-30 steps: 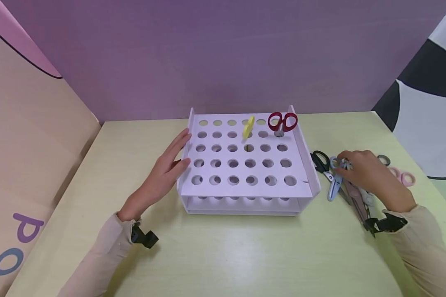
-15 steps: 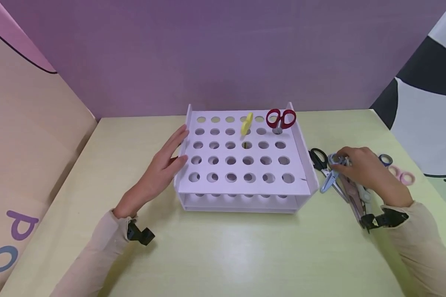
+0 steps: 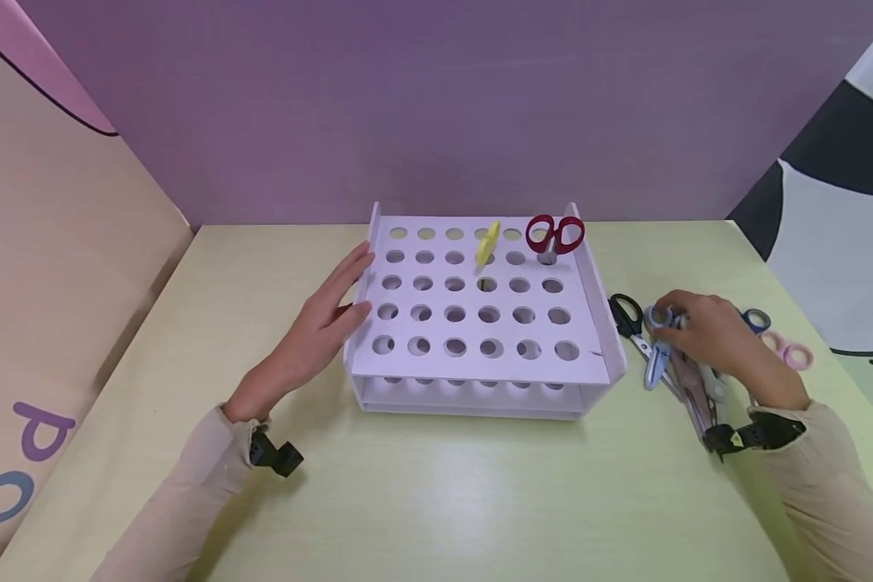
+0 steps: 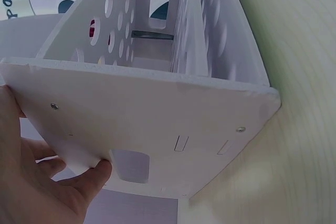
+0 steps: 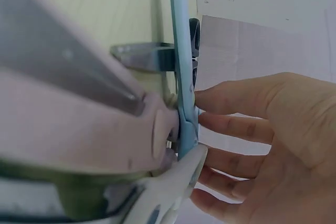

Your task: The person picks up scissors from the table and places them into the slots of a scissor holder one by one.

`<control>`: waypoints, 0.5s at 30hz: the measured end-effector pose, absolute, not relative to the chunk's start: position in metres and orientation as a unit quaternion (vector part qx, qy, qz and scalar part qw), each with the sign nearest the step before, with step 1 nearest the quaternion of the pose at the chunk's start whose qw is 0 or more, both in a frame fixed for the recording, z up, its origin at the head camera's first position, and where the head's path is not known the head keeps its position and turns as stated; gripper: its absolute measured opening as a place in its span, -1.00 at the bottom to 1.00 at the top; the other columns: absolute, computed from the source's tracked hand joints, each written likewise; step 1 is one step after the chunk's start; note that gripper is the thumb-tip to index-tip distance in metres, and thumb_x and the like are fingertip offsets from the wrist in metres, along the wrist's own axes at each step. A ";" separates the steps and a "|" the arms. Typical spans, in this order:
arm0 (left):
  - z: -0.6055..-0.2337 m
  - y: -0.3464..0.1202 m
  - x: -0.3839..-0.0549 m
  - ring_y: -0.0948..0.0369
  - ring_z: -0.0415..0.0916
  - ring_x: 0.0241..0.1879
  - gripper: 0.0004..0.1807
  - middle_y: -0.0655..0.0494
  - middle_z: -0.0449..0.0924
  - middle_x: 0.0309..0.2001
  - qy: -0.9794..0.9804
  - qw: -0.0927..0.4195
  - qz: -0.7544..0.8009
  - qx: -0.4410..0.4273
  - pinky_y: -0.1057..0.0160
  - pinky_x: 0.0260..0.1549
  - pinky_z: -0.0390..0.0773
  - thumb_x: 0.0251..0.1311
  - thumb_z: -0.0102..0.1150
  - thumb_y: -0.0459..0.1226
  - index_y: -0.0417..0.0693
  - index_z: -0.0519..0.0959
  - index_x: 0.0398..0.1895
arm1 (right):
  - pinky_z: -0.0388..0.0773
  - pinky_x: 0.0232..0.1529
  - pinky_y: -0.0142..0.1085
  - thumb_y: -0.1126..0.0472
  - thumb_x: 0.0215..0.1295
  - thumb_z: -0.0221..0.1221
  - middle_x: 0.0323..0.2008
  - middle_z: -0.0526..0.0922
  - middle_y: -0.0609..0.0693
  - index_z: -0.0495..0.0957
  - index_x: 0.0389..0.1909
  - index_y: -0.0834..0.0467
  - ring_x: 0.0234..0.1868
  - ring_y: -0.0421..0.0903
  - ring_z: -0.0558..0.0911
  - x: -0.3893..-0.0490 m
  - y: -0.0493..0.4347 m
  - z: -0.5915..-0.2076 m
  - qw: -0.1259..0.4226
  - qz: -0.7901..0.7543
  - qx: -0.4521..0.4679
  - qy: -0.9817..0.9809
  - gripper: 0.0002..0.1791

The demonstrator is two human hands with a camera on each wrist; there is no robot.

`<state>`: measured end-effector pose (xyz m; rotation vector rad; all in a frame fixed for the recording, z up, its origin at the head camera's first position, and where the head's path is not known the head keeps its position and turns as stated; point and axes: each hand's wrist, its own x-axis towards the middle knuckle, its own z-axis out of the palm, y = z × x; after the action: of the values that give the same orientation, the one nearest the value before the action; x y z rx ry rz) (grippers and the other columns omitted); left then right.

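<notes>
My left hand [image 3: 301, 339] rests against the left side panel of a white rack [image 3: 436, 368] with rows of round holes; in the left wrist view the thumb [image 4: 97, 177] touches the panel beside its rectangular cutout. Red-handled scissors [image 3: 569, 234] stand in a hole at the rack's back right, and a yellow handle [image 3: 487, 242] sticks up to their left. At the right, my right hand [image 3: 709, 327] pinches light blue scissors [image 3: 657, 364] by the handle, above other scissors. In the right wrist view, the thumb and fingers meet the light blue handle [image 5: 184, 87].
Black-handled scissors [image 3: 626, 315] lie beside the rack's right panel. Under and around my right hand are mauve scissors [image 3: 687, 376], grey-white scissors [image 3: 714, 388], a dark blue handle loop [image 3: 757, 320] and pink handles [image 3: 796, 354]. A purple wall [image 3: 436, 113] stands behind the table.
The light blue scissors swing slightly left, then back, in my right hand. My left hand stays against the rack; the whole view shifts slightly.
</notes>
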<state>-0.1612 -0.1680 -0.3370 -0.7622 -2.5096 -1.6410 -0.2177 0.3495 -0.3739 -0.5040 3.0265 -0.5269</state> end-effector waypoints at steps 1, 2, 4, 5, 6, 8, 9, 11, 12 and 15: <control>-0.337 -0.168 -0.161 0.29 -0.04 0.51 -0.37 0.30 -0.13 0.59 -0.812 0.024 -0.530 -0.245 0.01 0.31 0.32 0.46 -0.08 -0.34 -0.09 0.09 0.57 | 0.43 -0.31 -0.06 0.18 0.25 0.31 -0.17 0.66 0.36 0.52 0.02 0.34 -0.26 0.16 0.59 -0.218 0.350 -0.374 0.020 -0.177 -0.155 0.972 -0.59; -0.337 -0.168 -0.161 0.29 -0.04 0.51 -0.37 0.30 -0.13 0.59 -0.812 0.023 -0.529 -0.244 0.02 0.31 0.32 0.46 -0.09 -0.34 -0.08 0.09 0.57 | 0.43 -0.33 -0.10 0.18 0.25 0.31 -0.14 0.64 0.38 0.47 0.05 0.35 -0.26 0.15 0.59 -0.218 0.350 -0.374 0.027 -0.186 -0.147 0.971 -0.55; -0.337 -0.168 -0.161 0.30 -0.04 0.51 -0.37 0.32 -0.13 0.59 -0.813 0.024 -0.529 -0.243 0.03 0.31 0.33 0.46 -0.09 -0.33 -0.07 0.09 0.57 | 0.45 -0.34 -0.11 0.18 0.24 0.31 -0.08 0.59 0.46 0.33 0.13 0.38 -0.25 0.19 0.59 -0.219 0.351 -0.373 0.043 -0.207 -0.130 0.969 -0.44; -0.337 -0.168 -0.162 0.30 -0.04 0.51 -0.36 0.32 -0.14 0.59 -0.813 0.024 -0.530 -0.242 0.03 0.31 0.33 0.46 -0.09 -0.34 -0.07 0.08 0.57 | 0.47 -0.32 -0.09 0.19 0.25 0.31 -0.05 0.57 0.49 0.26 0.17 0.39 -0.22 0.21 0.60 -0.219 0.351 -0.373 0.049 -0.215 -0.122 0.968 -0.38; -0.337 -0.169 -0.162 0.30 -0.04 0.51 -0.36 0.31 -0.13 0.59 -0.813 0.024 -0.530 -0.242 0.03 0.31 0.32 0.46 -0.09 -0.34 -0.07 0.08 0.57 | 0.49 -0.30 -0.06 0.19 0.24 0.31 -0.02 0.54 0.52 0.19 0.22 0.40 -0.20 0.24 0.60 -0.220 0.352 -0.373 0.054 -0.223 -0.115 0.966 -0.32; -0.338 -0.169 -0.162 0.30 -0.04 0.51 -0.36 0.31 -0.13 0.59 -0.812 0.025 -0.530 -0.241 0.02 0.31 0.32 0.46 -0.09 -0.34 -0.07 0.09 0.57 | 0.50 -0.23 0.02 0.19 0.24 0.30 0.01 0.50 0.54 0.07 0.30 0.42 -0.15 0.30 0.59 -0.220 0.352 -0.374 0.059 -0.232 -0.105 0.965 -0.21; -0.338 -0.168 -0.162 0.30 -0.04 0.51 -0.36 0.30 -0.13 0.59 -0.812 0.025 -0.531 -0.241 0.02 0.31 0.33 0.46 -0.09 -0.34 -0.07 0.09 0.57 | 0.50 -0.20 0.06 0.20 0.24 0.30 0.02 0.49 0.54 0.04 0.34 0.42 -0.12 0.32 0.58 -0.220 0.351 -0.374 0.057 -0.234 -0.104 0.965 -0.18; -0.339 -0.168 -0.163 0.29 -0.05 0.51 -0.36 0.29 -0.13 0.59 -0.812 0.026 -0.530 -0.242 0.02 0.31 0.32 0.45 -0.09 -0.35 -0.08 0.09 0.57 | 0.48 -0.17 0.12 0.21 0.24 0.30 0.02 0.50 0.53 0.04 0.38 0.41 -0.09 0.34 0.58 -0.220 0.350 -0.374 0.048 -0.233 -0.109 0.965 -0.16; -0.339 -0.168 -0.163 0.30 -0.04 0.51 -0.36 0.29 -0.13 0.59 -0.812 0.026 -0.531 -0.242 0.02 0.31 0.33 0.45 -0.08 -0.34 -0.08 0.09 0.56 | 0.47 -0.16 0.13 0.21 0.23 0.30 0.01 0.52 0.52 0.08 0.38 0.40 -0.10 0.34 0.58 -0.219 0.349 -0.374 0.040 -0.229 -0.114 0.966 -0.17; -0.339 -0.168 -0.163 0.30 -0.04 0.51 -0.36 0.30 -0.13 0.59 -0.813 0.025 -0.530 -0.241 0.02 0.31 0.33 0.45 -0.08 -0.34 -0.08 0.09 0.56 | 0.46 -0.15 0.18 0.22 0.22 0.31 0.00 0.56 0.47 0.27 0.32 0.38 -0.08 0.35 0.58 -0.218 0.345 -0.373 0.012 -0.219 -0.132 0.967 -0.30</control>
<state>-0.1632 -0.1676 -0.3391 -0.7470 -2.5138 -1.6391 -0.2178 0.3451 -0.3734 -0.4105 3.0143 -0.6824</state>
